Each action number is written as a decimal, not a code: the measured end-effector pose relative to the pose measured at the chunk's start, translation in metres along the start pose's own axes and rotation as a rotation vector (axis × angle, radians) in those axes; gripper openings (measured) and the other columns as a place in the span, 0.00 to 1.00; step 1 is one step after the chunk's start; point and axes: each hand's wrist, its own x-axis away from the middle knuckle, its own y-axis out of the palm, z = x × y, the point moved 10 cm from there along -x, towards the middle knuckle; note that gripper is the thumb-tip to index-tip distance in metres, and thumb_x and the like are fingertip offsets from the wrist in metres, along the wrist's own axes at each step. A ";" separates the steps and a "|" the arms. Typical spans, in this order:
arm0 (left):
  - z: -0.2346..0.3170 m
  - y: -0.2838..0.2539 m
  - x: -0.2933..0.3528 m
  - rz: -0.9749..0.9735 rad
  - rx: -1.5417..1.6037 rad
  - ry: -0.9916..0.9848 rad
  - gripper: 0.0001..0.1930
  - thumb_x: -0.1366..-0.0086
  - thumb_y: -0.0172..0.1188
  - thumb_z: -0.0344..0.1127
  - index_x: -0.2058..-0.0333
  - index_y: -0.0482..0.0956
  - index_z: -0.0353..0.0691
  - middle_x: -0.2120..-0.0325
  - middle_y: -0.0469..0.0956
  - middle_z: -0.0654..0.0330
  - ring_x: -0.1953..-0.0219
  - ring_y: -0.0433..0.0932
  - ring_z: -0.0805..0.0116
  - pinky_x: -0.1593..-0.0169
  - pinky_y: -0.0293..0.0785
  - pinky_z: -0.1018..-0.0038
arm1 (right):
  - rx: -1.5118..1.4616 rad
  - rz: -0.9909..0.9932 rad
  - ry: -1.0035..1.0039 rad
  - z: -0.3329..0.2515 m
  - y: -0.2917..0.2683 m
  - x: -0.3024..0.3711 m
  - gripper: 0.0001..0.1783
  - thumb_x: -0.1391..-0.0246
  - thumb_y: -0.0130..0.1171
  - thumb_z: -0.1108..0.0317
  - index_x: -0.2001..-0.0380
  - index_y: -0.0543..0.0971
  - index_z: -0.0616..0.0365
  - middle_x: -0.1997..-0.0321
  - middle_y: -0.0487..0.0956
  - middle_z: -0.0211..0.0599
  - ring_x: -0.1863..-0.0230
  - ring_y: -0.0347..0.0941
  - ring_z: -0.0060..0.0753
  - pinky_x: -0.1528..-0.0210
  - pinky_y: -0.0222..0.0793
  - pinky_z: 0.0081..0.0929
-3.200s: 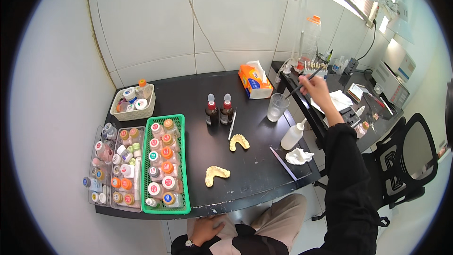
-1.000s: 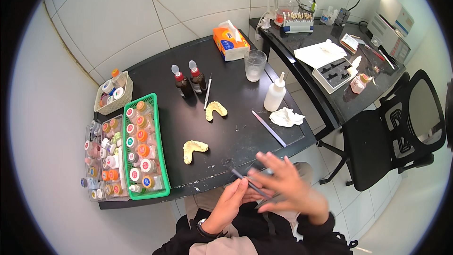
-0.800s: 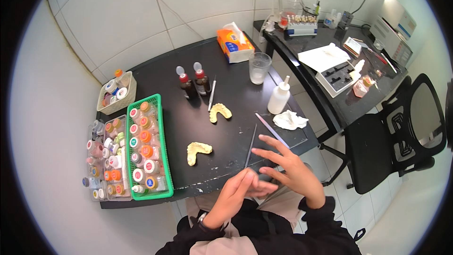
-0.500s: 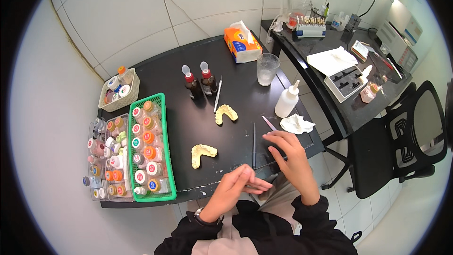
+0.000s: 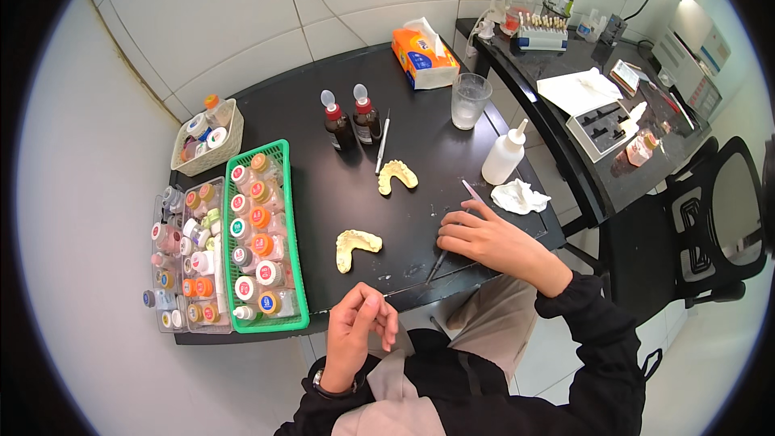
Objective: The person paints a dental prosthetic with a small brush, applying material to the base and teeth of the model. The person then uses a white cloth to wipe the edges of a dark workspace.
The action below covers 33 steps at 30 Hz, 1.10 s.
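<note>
My right hand (image 5: pixel 488 236) reaches over the dark table and is closed on a thin dark rod-shaped tool (image 5: pixel 437 267), which slants out beneath the fingers. Just beyond the hand is the pale pink tip of another slim tool (image 5: pixel 470 190). My left hand (image 5: pixel 361 327) hovers in front of the table edge, its fingers loosely curled and apart, with nothing visible in them. Close to it on the tabletop lies a cream horseshoe-shaped dental cast (image 5: pixel 355 248). A second dental cast (image 5: pixel 396 177) lies farther back, near a slender silver-tipped instrument (image 5: pixel 383 144).
Beside my right hand are a crumpled white tissue (image 5: pixel 521 197) and a white squeeze bottle (image 5: pixel 504 155). Behind stand a glass (image 5: pixel 468 102), two brown dropper bottles (image 5: pixel 353 123) and a tissue pack (image 5: pixel 425 56). A green basket (image 5: pixel 300 295) of jars fills the left side.
My hands have moved apart. The right has come down on the dark tool, which now slants instead of pointing straight away; the left has drawn back left with its fingers more curled.
</note>
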 end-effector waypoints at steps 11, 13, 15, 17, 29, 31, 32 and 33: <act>0.031 0.048 -0.007 0.044 -0.424 0.422 0.24 0.31 0.53 0.43 0.45 0.68 0.31 0.54 0.78 0.51 0.60 0.78 0.66 0.55 0.74 0.74 | -1.202 0.822 0.840 -0.046 -0.006 0.061 0.12 0.36 0.52 0.62 0.59 0.74 0.61 0.73 0.75 0.30 0.74 0.67 0.18 0.73 0.63 0.21; 0.014 0.063 -0.008 -0.091 -0.384 0.304 0.26 0.30 0.50 0.46 0.44 0.67 0.30 0.56 0.79 0.51 0.58 0.78 0.67 0.53 0.73 0.74 | -1.423 0.689 0.974 -0.077 0.035 0.062 0.13 0.35 0.49 0.62 0.59 0.73 0.62 0.77 0.75 0.29 0.76 0.67 0.20 0.74 0.63 0.21; 0.007 0.070 -0.007 -0.095 -0.331 0.175 0.20 0.28 0.46 0.46 0.57 0.72 0.31 0.61 0.81 0.48 0.59 0.78 0.68 0.54 0.73 0.74 | -1.259 0.624 0.912 -0.082 0.026 0.058 0.13 0.35 0.49 0.64 0.61 0.74 0.64 0.77 0.76 0.35 0.78 0.71 0.28 0.73 0.67 0.27; -0.008 0.062 -0.006 -0.038 -0.197 0.128 0.19 0.27 0.44 0.46 0.65 0.71 0.33 0.63 0.81 0.47 0.62 0.79 0.69 0.57 0.74 0.75 | -1.113 0.447 0.815 -0.070 0.023 0.059 0.11 0.36 0.50 0.66 0.64 0.76 0.64 0.76 0.76 0.38 0.78 0.72 0.33 0.72 0.68 0.30; -0.029 0.064 -0.012 -0.139 -0.195 -0.097 0.19 0.26 0.43 0.49 0.71 0.65 0.39 0.82 0.59 0.71 0.82 0.55 0.84 0.80 0.53 0.83 | -0.263 0.569 1.032 0.090 -0.004 0.113 0.08 0.47 0.61 0.72 0.63 0.78 0.61 0.60 0.79 0.41 0.58 0.75 0.36 0.55 0.69 0.27; -0.029 0.067 -0.014 -0.146 -0.221 -0.091 0.19 0.26 0.42 0.48 0.70 0.65 0.38 0.83 0.59 0.70 0.82 0.55 0.83 0.80 0.54 0.82 | -0.694 0.750 1.070 0.083 -0.012 0.124 0.07 0.46 0.60 0.74 0.64 0.78 0.62 0.60 0.80 0.39 0.60 0.76 0.29 0.56 0.69 0.22; -0.026 0.072 -0.016 -0.163 -0.241 -0.073 0.19 0.26 0.42 0.48 0.69 0.65 0.38 0.83 0.60 0.70 0.82 0.55 0.83 0.79 0.54 0.81 | -0.981 0.938 0.907 0.067 -0.019 0.119 0.05 0.44 0.58 0.76 0.63 0.78 0.65 0.60 0.81 0.37 0.60 0.75 0.22 0.57 0.69 0.20; -0.026 0.075 -0.015 -0.176 -0.261 -0.064 0.19 0.26 0.42 0.48 0.69 0.65 0.37 0.83 0.60 0.70 0.82 0.55 0.83 0.79 0.54 0.81 | -1.181 0.893 0.853 0.047 -0.021 0.106 0.06 0.43 0.57 0.78 0.62 0.78 0.67 0.57 0.80 0.39 0.58 0.75 0.22 0.55 0.71 0.21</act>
